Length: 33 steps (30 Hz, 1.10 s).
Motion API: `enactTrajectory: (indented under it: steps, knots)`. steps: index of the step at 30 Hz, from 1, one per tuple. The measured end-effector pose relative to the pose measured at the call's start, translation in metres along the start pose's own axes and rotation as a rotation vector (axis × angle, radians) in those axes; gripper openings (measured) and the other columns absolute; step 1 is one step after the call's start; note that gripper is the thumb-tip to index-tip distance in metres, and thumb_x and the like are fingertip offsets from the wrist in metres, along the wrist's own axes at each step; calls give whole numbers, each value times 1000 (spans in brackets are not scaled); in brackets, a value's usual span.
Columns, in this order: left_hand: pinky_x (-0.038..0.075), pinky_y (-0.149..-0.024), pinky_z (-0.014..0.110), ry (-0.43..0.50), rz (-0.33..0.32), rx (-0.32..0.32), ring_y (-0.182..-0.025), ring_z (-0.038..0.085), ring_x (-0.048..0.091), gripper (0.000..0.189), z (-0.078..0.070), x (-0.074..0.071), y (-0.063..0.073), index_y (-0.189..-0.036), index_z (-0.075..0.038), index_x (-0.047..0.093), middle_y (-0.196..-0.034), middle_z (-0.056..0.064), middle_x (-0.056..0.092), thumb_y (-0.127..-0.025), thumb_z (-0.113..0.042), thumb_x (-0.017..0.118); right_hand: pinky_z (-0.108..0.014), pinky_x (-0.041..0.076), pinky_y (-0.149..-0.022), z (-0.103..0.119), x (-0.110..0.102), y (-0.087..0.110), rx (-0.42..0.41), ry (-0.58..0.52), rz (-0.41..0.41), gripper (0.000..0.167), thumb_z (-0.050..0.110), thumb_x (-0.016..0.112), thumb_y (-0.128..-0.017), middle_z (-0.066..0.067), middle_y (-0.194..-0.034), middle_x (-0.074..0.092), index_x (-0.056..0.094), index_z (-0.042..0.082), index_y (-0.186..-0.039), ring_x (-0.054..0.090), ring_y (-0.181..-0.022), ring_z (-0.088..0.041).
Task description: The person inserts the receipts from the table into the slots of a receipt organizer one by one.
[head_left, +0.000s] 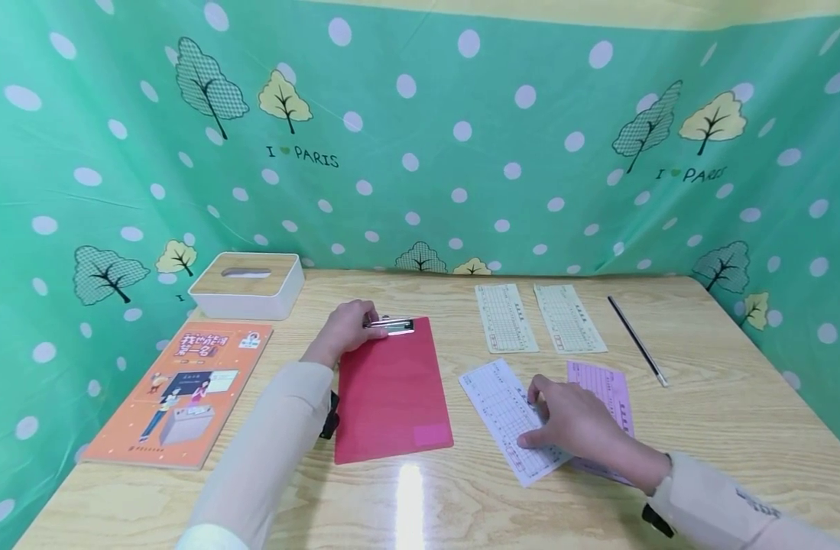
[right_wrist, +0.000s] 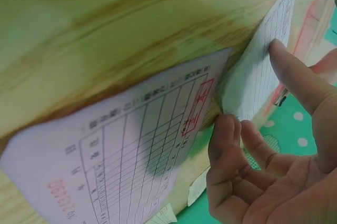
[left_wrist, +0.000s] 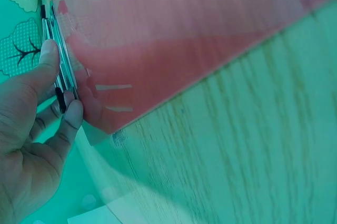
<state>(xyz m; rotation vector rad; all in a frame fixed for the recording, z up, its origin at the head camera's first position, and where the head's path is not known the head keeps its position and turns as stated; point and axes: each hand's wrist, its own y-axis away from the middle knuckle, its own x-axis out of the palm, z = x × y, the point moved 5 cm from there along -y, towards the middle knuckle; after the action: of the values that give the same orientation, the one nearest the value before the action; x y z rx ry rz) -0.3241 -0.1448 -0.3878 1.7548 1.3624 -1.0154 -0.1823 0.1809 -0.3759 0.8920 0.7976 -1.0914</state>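
Observation:
A red clipboard point(head_left: 392, 405) lies in front of me on the table, its metal clip point(head_left: 392, 326) at the far end. My left hand point(head_left: 351, 328) grips that clip, thumb on one side and fingers on the other, as the left wrist view shows too. Right of the clipboard is a white printed form point(head_left: 497, 405), lying at a slant. My right hand point(head_left: 576, 418) pinches this form, thumb on its face and curled fingertips at its edge. Partly covered by the right hand and forearm is a purple printed form point(head_left: 601, 382).
Two pale yellowish printed forms point(head_left: 507, 317) lie farther back, with a dark pencil-like stick point(head_left: 636, 340) to their right. At the left are an orange book point(head_left: 179, 397) and a white tissue box point(head_left: 282, 298) with a wooden top. A green dotted curtain point(head_left: 420, 191) surrounds the table.

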Motion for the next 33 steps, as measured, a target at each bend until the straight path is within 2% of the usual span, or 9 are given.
enactTrajectory:
  steps: [6, 13, 19, 29, 33]
  knots:
    - [50, -85, 40, -3, -15, -5, -89, 26, 58, 28, 2, 0, 1, -105, -1, 69, -101, 13, 66, -91, -24, 79, -33, 41, -59, 0, 1, -1, -6, -6, 0, 57, 30, 96, -63, -1, -76, 56, 62, 6, -103, 50, -65, -18]
    - [50, -83, 40, -10, -33, 17, -87, 25, 58, 24, 1, -1, 3, -100, -2, 70, -99, 12, 67, -91, -22, 79, -30, 38, -56, -5, 1, 0, 2, 34, 16, 46, 38, 94, -67, 0, -69, 54, 58, 11, -77, 49, -61, -17]
    - [50, -83, 41, -37, -36, 38, -87, 27, 58, 22, -3, -1, 3, -98, -2, 70, -97, 13, 66, -92, -22, 77, -27, 35, -54, -7, 2, -1, -21, 25, 21, 44, 38, 93, -68, 1, -66, 53, 57, 13, -69, 47, -59, -15]
    - [49, -82, 39, -17, -14, 13, -86, 25, 57, 21, -2, 0, 1, -99, -3, 70, -95, 11, 64, -94, -22, 76, -24, 30, -51, -8, 5, 2, -41, -27, 11, 45, 33, 93, -70, 2, -60, 49, 52, 14, -66, 43, -55, -12]
    - [49, -82, 39, -12, -18, 12, -86, 25, 57, 21, -1, 1, 1, -99, -3, 70, -96, 12, 64, -93, -22, 76, -23, 30, -51, -8, 6, 2, -39, -54, 32, 43, 28, 93, -71, 0, -63, 49, 53, 13, -71, 43, -56, -14]
